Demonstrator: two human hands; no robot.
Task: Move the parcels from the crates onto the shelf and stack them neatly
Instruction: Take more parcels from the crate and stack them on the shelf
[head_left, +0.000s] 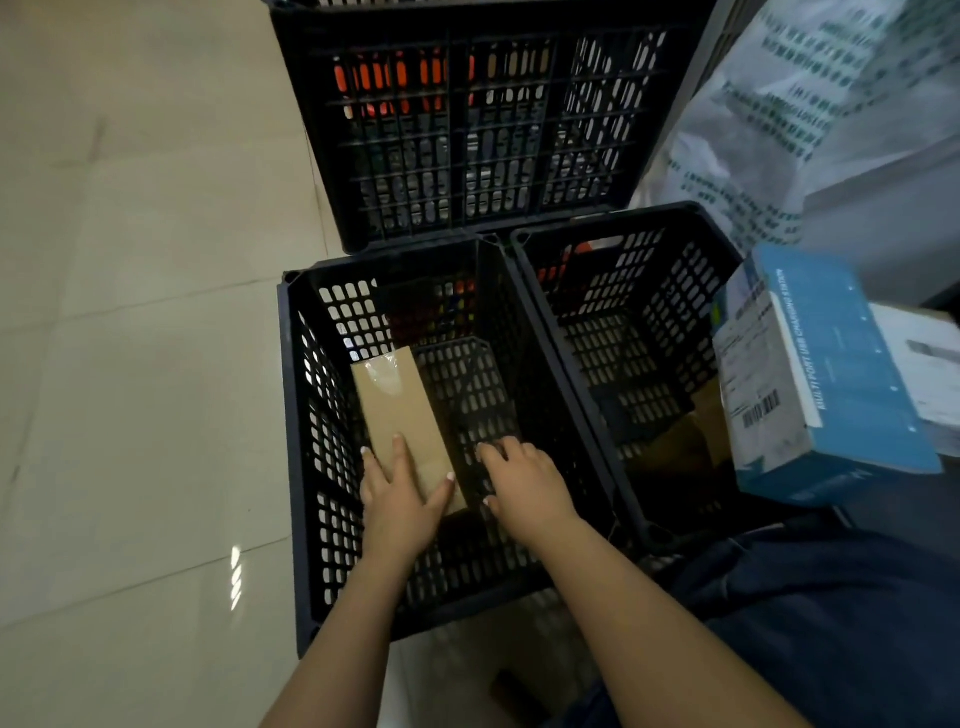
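Both bare forearms reach down into the nearest crate (311, 467), a black plastic one with slotted walls and a grid floor. The left hand (402, 493) lies spread on the near end of a flat brown cardboard parcel (402, 415), fingers on top and thumb out to the side — pressing on it, not yet closed around it. The right hand (524, 480) is just beside the parcel, fingers loosely open over the bare crate floor, holding nothing.

The step in hand looks like the pick-up of this parcel, the only one visible in this crate. The next move calls for getting fingers under an edge, since the parcel lies flat against the left wall; the right hand could take the free long side. The cardboard is smooth and stiff, with a glossy strip of clear tape at its far end.

To the right stands a second crate (649, 322) with something brown low in its shadowed corner. Beyond its right rim sits a blue box (831, 379) with a white shipping label. Farther off a third crate (467, 130) stands taller, orange shapes showing through its slots. No shelf is in view.
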